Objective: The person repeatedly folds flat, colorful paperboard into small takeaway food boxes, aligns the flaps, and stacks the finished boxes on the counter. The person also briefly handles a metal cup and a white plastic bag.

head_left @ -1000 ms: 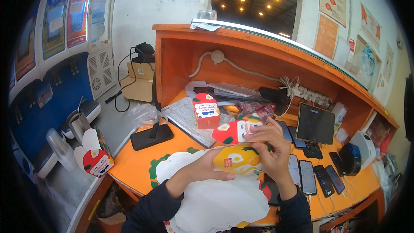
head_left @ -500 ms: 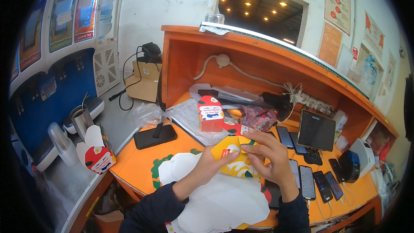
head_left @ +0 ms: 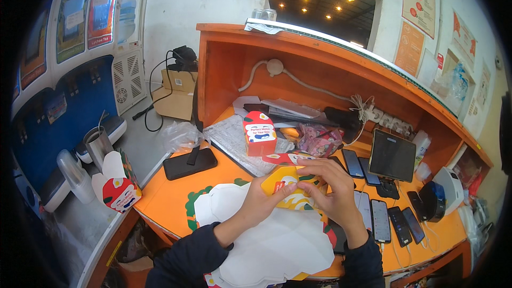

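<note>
Between my two hands is a partly folded yellow, red and white paper food box, above a pile of flat sheets. My left hand grips its left side, thumb across the front panel. On the other side my right hand pinches the panel's edge, its fingers bent over the top. Parts of the box are hidden behind the fingers. Under both wrists lie flat white box blanks with coloured edges. Just beyond stands a folded red box with a smiling print.
Several phones with cables and a tablet occupy the right of the orange desk. A black case lies to the left. Past the desk's left edge are an open-topped printed box, stacked plastic cups and a metal container.
My right fingers have shifted a little and curled closer over the box's top edge. The red flap behind it now sits lower and flatter. The view has turned slightly.
</note>
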`<action>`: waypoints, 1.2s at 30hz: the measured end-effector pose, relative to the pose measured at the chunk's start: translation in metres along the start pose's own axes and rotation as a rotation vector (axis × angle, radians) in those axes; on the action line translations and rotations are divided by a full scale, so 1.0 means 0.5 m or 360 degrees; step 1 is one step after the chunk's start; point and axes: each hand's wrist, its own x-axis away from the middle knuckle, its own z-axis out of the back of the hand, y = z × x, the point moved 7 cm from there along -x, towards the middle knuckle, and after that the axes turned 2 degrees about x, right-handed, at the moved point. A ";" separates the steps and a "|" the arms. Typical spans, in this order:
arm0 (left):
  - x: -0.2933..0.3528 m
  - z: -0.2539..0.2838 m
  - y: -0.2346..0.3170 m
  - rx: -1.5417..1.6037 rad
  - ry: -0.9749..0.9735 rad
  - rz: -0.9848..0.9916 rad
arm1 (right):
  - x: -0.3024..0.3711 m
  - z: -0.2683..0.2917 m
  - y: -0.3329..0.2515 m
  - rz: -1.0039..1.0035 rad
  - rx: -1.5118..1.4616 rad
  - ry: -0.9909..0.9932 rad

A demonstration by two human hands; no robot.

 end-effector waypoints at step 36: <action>0.013 -0.015 0.001 0.0048 -0.0146 -0.0092 | 0.001 0.017 0.035 -0.0243 -0.0134 -0.0187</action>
